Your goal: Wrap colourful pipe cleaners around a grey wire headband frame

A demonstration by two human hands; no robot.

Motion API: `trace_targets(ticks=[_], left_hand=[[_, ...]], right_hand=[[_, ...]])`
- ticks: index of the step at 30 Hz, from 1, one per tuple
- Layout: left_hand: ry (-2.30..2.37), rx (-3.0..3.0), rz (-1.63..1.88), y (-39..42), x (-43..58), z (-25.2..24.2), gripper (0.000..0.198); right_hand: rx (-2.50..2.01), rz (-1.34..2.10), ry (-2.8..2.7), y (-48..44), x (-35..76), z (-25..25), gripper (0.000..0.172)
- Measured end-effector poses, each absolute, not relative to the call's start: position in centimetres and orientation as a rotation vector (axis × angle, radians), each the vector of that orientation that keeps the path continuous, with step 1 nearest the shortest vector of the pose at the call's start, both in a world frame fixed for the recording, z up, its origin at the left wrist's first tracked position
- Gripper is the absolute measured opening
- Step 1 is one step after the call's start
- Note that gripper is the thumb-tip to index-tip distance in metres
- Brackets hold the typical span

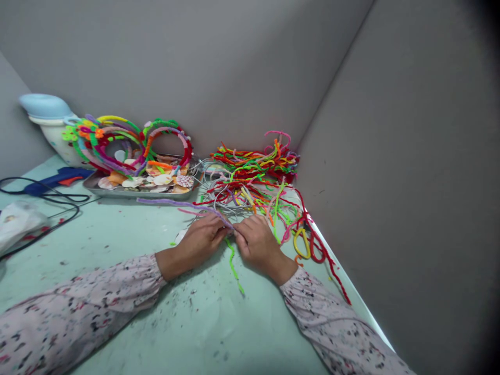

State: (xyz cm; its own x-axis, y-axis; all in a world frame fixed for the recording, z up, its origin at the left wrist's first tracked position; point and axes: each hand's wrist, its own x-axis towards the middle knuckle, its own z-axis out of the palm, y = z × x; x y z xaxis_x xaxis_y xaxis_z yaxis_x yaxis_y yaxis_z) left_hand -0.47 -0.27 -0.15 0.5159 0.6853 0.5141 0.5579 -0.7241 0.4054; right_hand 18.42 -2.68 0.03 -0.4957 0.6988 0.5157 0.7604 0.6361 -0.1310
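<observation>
My left hand [201,240] and my right hand [258,240] meet fingertip to fingertip on the pale green table [117,245]. Both are pinched on a purple pipe cleaner [183,205] that runs back to the left from the fingers. A green pipe cleaner [233,264] trails toward me from between the hands; which hand holds it is hidden. Just beyond the fingers lies a tangled heap of coloured pipe cleaners and grey wire [253,179].
A metal tray [117,191] at the back left holds shells and leaning pipe-cleaner hoops [133,143]. A blue glue gun [58,178] with black cord, a white-and-blue pot [49,122] and a plastic bag [17,221] sit left. Grey partition walls enclose the back and right.
</observation>
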Motion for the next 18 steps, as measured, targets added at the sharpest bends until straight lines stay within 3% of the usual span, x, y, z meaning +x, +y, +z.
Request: trace_targets(ticks=[18], left_hand=[[0.999, 2.493, 1.06, -0.24, -0.35, 0.14, 0.012]], right_hand=[[-1.131, -0.217, -2.337, -2.81, 18.44, 0.34, 0.014]])
